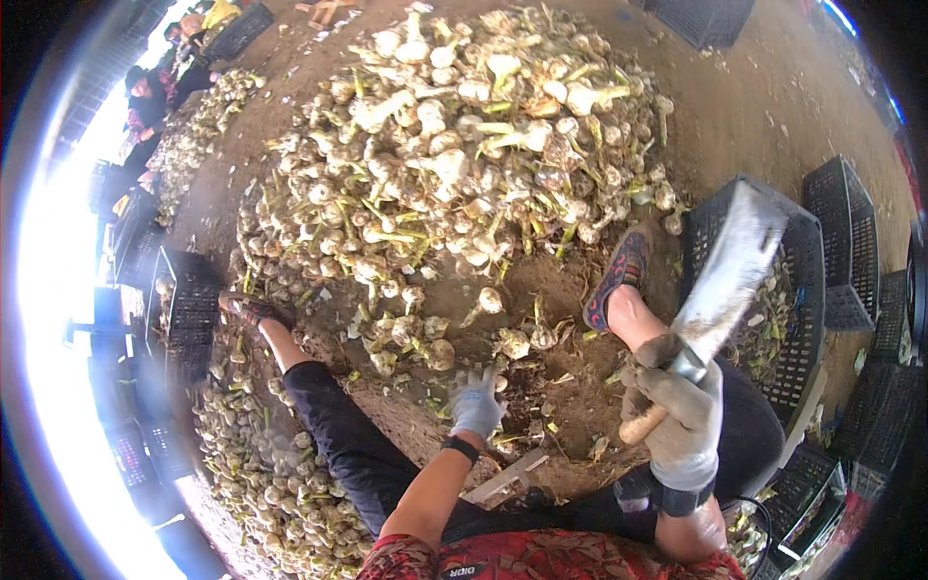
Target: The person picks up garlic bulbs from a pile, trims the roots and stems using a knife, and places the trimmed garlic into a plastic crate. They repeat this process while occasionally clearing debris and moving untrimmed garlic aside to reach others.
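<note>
My right hand (680, 416), in a soiled work glove, is closed round the wooden handle (642, 425) of a broad cleaver (732, 266). The cleaver's blade points up and away, slightly blurred, in front of a black crate. My left hand (476, 401), in a pale glove, reaches down to the ground between my legs with its fingers stretched out. Beside its thumb side lies a garlic bulb (501, 384); whether they touch is hard to make out. Just beyond are loose garlic bulbs with cut stalks (416, 338), in front of a large garlic heap (454, 145).
The black plastic crate (807, 319) at my right holds garlic pieces. More crates (841, 242) stand farther right, and another crate (184, 309) stands by my left foot. A second garlic pile (280, 483) lies left of my leg. Other people (155, 106) sit at the far left.
</note>
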The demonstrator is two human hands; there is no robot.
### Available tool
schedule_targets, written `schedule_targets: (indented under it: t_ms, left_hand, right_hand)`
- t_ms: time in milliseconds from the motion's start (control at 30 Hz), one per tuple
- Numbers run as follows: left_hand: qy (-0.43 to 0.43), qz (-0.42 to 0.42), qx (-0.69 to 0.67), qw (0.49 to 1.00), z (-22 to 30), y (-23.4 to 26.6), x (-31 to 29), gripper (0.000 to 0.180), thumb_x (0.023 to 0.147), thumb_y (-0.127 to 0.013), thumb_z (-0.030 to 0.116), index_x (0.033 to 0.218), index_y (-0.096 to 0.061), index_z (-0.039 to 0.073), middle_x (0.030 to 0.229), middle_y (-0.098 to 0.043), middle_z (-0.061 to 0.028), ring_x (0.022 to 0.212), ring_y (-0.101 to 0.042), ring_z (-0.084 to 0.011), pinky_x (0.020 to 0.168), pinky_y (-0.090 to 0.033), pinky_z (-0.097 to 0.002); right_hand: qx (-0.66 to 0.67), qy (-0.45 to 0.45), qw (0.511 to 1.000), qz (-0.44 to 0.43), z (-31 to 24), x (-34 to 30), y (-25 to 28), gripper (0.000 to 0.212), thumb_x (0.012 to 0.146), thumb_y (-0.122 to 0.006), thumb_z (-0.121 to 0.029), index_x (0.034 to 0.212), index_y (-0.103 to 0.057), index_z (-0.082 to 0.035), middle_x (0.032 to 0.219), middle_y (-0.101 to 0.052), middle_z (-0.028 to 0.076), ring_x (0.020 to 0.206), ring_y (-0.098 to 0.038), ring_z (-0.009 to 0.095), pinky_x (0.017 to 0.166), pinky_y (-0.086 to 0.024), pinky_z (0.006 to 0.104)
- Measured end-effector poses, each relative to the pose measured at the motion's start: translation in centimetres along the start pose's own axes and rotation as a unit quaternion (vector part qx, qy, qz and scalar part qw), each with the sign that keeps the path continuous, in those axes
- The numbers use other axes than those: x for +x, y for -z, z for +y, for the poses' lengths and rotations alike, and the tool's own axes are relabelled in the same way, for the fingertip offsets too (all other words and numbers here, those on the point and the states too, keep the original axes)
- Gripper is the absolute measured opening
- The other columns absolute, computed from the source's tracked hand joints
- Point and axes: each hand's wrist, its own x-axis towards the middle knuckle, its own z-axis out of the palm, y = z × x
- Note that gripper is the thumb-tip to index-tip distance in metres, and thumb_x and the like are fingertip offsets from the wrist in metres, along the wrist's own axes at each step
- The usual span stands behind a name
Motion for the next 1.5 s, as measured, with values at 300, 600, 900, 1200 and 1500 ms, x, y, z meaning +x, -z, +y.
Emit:
schedule_targets:
  t_ms: [300,600,900,1200,1500]
  left_hand:
    - [-0.069,0.21,-0.527,0.821,-5.2,4.6,-5.1,0.061,0.072,-0.069,-0.001,0.129,-0.048,0.001,0.109,-0.064,-0.0146,0.102,-0.063,-0.0225,0.088,-0.051,-0.0323]
    - [-0.15,0.198,-0.347,0.904,-3.8,8.9,-19.2,0.07,0.08,-0.07,-0.003,0.143,-0.039,0.008,0.121,-0.058,-0.0054,0.109,-0.057,-0.0179,0.091,-0.05,-0.0313]
    - [-0.244,0.101,-0.744,0.613,-7.8,5.1,-20.3,0.068,0.075,-0.074,-0.002,0.133,-0.039,0.003,0.113,-0.057,-0.0053,0.1,-0.057,-0.014,0.087,-0.049,-0.028]
    - [-0.27,0.194,-0.769,0.547,-8.8,2.6,-20.0,0.06,0.078,-0.077,0.01,0.128,-0.044,0.002,0.107,-0.062,-0.0099,0.101,-0.06,-0.019,0.092,-0.05,-0.0328]
    - [-0.263,-0.031,-0.868,0.419,-10.6,-0.6,-17.1,0.031,0.093,-0.053,0.003,0.124,-0.051,0.001,0.114,-0.063,-0.0119,0.098,-0.066,-0.0213,0.087,-0.056,-0.0344]
  right_hand:
    - [-0.124,0.072,0.978,-0.151,6.1,0.9,-1.0,0.011,0.078,-0.066,0.003,0.087,-0.062,-0.001,0.075,-0.062,0.002,0.062,-0.056,0.009,0.055,-0.045,0.0232]
    - [-0.172,0.064,0.95,-0.253,14.7,-4.7,-4.3,0.029,0.078,-0.075,-0.01,0.104,-0.067,0.001,0.086,-0.066,-0.001,0.076,-0.057,0.006,0.071,-0.049,0.0232]
    - [-0.368,0.276,0.833,-0.308,14.9,-8.4,-6.4,0.032,0.074,-0.07,-0.013,0.103,-0.066,-0.001,0.091,-0.068,0.011,0.075,-0.066,0.019,0.067,-0.052,0.0311]
    - [-0.557,0.426,0.637,-0.319,15.1,-11.2,-6.1,0.019,0.073,-0.064,-0.02,0.088,-0.065,-0.009,0.078,-0.063,0.01,0.068,-0.065,0.032,0.06,-0.053,0.0423]
    - [-0.615,0.35,0.6,-0.372,16.3,-10.7,-5.6,0.022,0.073,-0.063,-0.024,0.088,-0.065,-0.009,0.079,-0.064,0.012,0.071,-0.065,0.032,0.061,-0.053,0.0419]
